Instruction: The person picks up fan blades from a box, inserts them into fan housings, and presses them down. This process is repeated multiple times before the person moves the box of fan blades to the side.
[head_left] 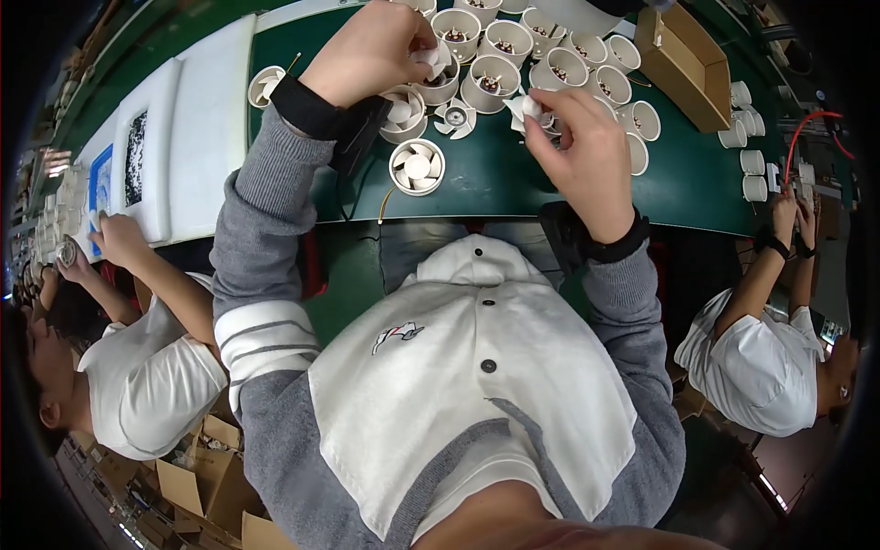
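A white impeller (434, 62) is pinched in the left hand (378, 50) beyond the round white fan (417, 167), a second impeller (527, 109) in the right hand (585, 133), well apart, beyond and right of that fan, with white cups (492, 103) beyond it and a cardboard box (689, 69) far right of it on the green desk (513, 188).
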`<state>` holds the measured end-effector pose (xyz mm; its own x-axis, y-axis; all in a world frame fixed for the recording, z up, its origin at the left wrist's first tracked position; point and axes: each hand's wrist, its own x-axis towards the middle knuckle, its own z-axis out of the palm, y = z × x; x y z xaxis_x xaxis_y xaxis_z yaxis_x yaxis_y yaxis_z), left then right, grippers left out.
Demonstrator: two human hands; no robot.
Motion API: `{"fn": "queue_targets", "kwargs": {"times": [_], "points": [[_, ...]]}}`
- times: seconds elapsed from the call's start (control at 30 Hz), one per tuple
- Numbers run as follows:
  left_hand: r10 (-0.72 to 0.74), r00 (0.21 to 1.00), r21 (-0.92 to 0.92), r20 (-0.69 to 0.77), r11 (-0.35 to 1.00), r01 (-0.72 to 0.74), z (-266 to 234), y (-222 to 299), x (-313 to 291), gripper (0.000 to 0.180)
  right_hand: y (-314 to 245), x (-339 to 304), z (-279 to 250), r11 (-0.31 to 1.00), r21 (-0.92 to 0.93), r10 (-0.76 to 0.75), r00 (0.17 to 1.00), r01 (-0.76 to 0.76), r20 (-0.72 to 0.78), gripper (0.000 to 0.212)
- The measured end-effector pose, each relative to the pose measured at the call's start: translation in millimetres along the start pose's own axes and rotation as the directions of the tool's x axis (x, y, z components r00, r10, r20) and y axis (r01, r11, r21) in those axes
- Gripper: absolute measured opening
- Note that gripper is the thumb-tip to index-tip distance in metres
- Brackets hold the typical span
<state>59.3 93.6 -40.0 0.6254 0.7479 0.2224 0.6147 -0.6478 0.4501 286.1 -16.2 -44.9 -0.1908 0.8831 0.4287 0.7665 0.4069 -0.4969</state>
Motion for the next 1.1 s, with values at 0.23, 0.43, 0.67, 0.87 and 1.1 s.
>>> {"fn": "queue_targets", "kwargs": {"times": [0.23,0.43,0.67,0.87,1.1], "points": [[0.015,0.997,-0.02,0.07,1.0,-0.014,-3,-1,13,0.027,9,34,23,0.995,-0.098,-0.004,1.0,0.005,0.015,0.022],[0.133,0.983,0.099,0.124,0.984,-0.145,-3,-8,20,0.026,14,57,33,0.969,-0.213,-0.107,0.991,0.123,0.084,0.02],[0.173,0.967,0.155,0.185,0.967,-0.202,17,-19,24,0.021,16,66,37,0.955,-0.263,-0.092,0.981,0.135,0.17,0.017],[0.161,0.976,0.225,0.145,0.955,-0.191,21,-17,25,0.016,22,69,43,0.94,-0.315,-0.051,0.966,0.132,0.253,0.014],[0.034,0.97,0.098,0.242,0.993,-0.059,17,-23,26,0.013,23,79,52,0.899,-0.399,-0.03,0.935,0.179,0.353,0.015]]}}
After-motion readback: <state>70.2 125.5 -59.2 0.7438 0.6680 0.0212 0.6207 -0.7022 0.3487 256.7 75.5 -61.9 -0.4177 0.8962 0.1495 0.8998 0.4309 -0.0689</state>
